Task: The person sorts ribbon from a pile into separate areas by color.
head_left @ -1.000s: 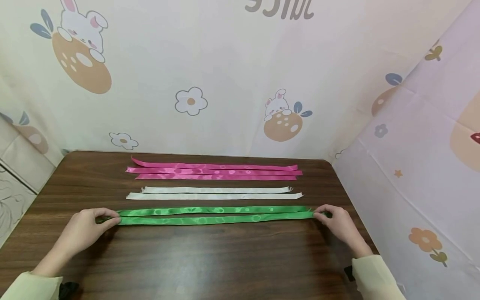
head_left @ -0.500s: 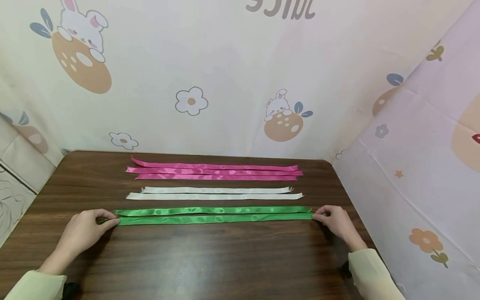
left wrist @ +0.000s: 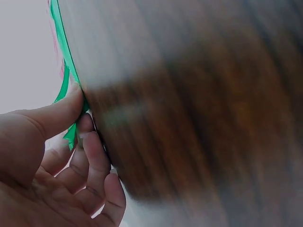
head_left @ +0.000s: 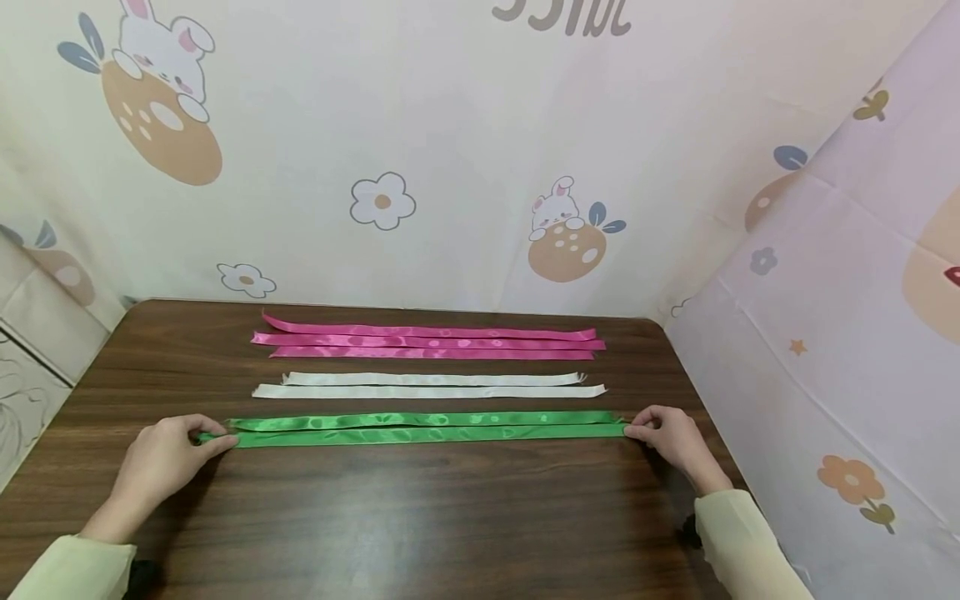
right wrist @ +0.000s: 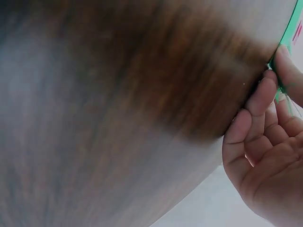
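Two green satin ribbons lie side by side across the wooden table in the head view. My left hand pinches the left end of the nearer green ribbon between thumb and fingers. At the other end, my right hand pinches the same ribbon, which runs straight between them. Just behind it lies the farther green ribbon, its edge close against the nearer one. In the left wrist view a short green ribbon tail pokes out below the thumb. Only a sliver of green ribbon shows in the right wrist view.
Behind the green pair lie two white ribbons, then three magenta ribbons, all roughly parallel. The brown tabletop extends in front. A printed cloth hangs at the back, and another at the right.
The nearer green ribbon has shifted slightly left and lies straighter, closer along the farther one. Both hands have moved a little left with it, still pinching its ends.
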Motion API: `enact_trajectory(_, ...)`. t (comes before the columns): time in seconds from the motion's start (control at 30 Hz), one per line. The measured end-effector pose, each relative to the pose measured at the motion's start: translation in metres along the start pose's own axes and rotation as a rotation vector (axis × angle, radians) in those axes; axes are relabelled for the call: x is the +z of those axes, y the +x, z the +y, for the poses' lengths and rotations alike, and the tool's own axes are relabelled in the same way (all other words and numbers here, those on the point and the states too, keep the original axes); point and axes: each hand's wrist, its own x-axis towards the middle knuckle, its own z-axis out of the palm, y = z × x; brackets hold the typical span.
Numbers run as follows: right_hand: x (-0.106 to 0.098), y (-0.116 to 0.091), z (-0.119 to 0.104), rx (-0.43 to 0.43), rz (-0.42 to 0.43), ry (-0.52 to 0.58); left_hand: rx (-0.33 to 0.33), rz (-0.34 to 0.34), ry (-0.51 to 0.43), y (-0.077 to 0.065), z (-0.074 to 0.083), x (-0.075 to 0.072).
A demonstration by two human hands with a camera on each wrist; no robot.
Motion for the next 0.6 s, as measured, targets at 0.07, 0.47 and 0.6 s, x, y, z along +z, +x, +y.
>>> enact_trajectory(0.07,0.000,0.000,0.000,-0.003,0.001,-0.005,-0.002,-0.004,0.000,0.001,0.000,0.000)
enact_trajectory(0.47,-0.005,0.001,0.006,-0.045,-0.013,-0.044,0.033,0.104,0.014,-0.003,-0.004,-0.003)
enact_trajectory(0.6,-0.009,-0.001,0.006,-0.067,0.010,-0.071,0.052,0.142,0.028,-0.002,-0.002,-0.011)
